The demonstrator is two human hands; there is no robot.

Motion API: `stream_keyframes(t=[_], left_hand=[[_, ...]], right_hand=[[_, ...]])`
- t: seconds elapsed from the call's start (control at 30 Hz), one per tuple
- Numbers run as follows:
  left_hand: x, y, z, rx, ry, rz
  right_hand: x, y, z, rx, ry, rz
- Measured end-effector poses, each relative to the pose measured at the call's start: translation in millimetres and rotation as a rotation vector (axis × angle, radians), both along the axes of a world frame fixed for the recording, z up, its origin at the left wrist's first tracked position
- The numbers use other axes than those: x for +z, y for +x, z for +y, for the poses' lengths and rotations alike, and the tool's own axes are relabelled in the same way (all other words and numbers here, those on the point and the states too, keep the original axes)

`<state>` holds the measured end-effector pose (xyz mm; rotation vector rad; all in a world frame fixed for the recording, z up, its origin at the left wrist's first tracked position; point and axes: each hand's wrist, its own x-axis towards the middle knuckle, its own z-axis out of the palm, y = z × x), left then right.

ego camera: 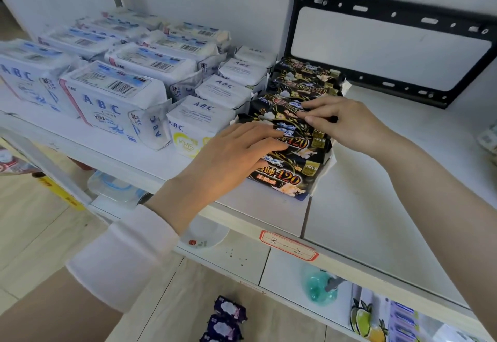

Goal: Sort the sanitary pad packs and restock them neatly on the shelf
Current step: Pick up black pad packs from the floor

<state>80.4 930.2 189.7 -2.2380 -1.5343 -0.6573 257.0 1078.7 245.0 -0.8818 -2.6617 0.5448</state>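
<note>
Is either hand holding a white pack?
No, the left hand lies flat on the black packs and the right hand pinches one of them.

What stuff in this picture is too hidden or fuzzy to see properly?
All in the head view:
- The left hand lies flat on the front black packs, hiding part of their print.
- The right hand pinches a pack further back, covering its top.
- The purple packs on the floor are cut off by the bottom edge.
- The shelf label has writing too small to read.
- The pale item is blurred and cut off by the right edge.
</note>
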Motion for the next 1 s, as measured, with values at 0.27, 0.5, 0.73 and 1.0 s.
stream_keyframes(t=[0.27, 0.5, 0.73, 1.0], left_hand=[[-2, -3, 0, 0.014, -0.029, -0.031], [2, 0, 0, 0.006, -0.022, -0.029], [-2, 1, -1, 0.024, -0.045, -0.055], [23, 18, -15, 0.111, -0.095, -0.227]], right_hand=[[0, -7, 0, 0.018, 0.007, -0.001], [0, -3, -4, 0.042, 0.012, 0.006], [-2, -1, -8, 0.061, -0.059, -0.075], [-2, -2, -22, -0.043, 0.036, 0.195]])
